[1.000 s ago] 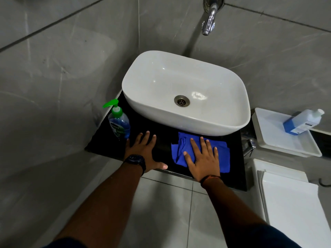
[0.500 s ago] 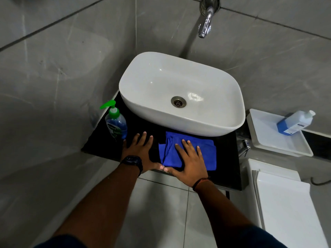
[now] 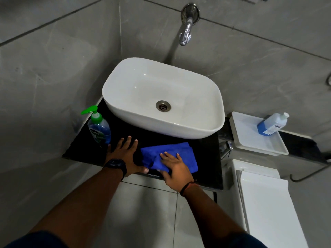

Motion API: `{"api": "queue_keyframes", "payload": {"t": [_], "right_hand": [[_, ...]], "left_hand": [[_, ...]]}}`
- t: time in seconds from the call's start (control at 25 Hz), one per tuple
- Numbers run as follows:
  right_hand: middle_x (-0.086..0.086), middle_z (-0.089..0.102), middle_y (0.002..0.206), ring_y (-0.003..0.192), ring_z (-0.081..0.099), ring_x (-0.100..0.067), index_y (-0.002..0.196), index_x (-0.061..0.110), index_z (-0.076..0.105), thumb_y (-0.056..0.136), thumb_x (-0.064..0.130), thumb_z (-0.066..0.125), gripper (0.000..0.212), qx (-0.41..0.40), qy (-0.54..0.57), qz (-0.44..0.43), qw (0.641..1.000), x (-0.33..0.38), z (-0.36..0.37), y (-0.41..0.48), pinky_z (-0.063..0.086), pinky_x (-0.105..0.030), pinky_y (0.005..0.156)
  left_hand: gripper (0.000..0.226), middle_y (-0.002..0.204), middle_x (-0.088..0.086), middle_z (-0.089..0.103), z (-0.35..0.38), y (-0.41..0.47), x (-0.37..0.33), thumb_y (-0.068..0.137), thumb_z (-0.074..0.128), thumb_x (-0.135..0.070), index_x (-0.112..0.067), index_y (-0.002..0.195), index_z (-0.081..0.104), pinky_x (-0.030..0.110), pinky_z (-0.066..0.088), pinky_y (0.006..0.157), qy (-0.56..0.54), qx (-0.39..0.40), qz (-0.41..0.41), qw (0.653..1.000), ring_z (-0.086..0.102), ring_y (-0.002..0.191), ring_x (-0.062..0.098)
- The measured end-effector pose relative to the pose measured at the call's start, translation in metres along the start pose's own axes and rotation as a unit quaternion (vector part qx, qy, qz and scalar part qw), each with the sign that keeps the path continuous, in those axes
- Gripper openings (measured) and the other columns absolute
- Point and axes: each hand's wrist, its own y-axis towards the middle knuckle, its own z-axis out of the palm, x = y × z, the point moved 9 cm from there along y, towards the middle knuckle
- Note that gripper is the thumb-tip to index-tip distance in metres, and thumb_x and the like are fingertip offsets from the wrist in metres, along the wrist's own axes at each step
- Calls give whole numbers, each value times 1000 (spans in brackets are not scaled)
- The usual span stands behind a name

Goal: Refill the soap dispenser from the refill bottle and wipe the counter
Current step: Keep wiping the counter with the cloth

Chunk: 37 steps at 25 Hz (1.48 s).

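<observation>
Blue cloth (image 3: 170, 155) is lying flat on the black desk (image 3: 206, 158) under the right hand (image 3: 176, 169), whose fingers (image 3: 167, 155) are spread and pressing down, gripping nothing; the left hand (image 3: 125, 154) is resting splayed just beside it. The soap dispenser (image 3: 98, 127) is standing just beyond the left fingertips, so a wide sweep is risking toppling it.

Basin (image 3: 139, 83) glossy white ceramic, smooth; counter (image 3: 206, 154) polished black stone; blue cloth (image 3: 186, 153) soft, matt, fuzzy pile; soap dispenser (image 3: 99, 129) clear plastic, green plastic pump; tap (image 3: 186, 33) shiny chrome metal; white tray (image 3: 250, 140) smooth plastic; wall tiles (image 3: 53, 68) grey, satin sheen.
</observation>
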Motion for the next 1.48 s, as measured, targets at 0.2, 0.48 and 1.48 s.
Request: {"api": "queue_keyframes", "payload": {"t": [0.2,0.48,1.48], "right_hand": [[-4,69,84,78,59,-13,91,8,68,89,17,64,10,-145,282,194,928,-57,-91,-9,46,-25,72],[-13,63,82,77,55,-23,83,3,65,88,20,64,18,-234,380,332,831,-204,-237,-71,43,-34,70],[-4,27,155,144,17,-20,138,26,46,76,33,66,66,146,-74,186,969,-556,-204,4,20,-32,116]], "left_hand": [[102,141,2,35,-26,-1,-56,51,67,-74,-30,137,34,43,34,100,23,-40,48,998,34,126,30],[55,114,6,56,-46,23,-298,72,63,-58,-21,112,58,35,44,91,-146,-70,251,954,51,109,26],[111,156,6,-13,91,282,-530,71,35,-82,-11,146,-6,35,-6,112,59,40,295,953,-15,141,19]]}}
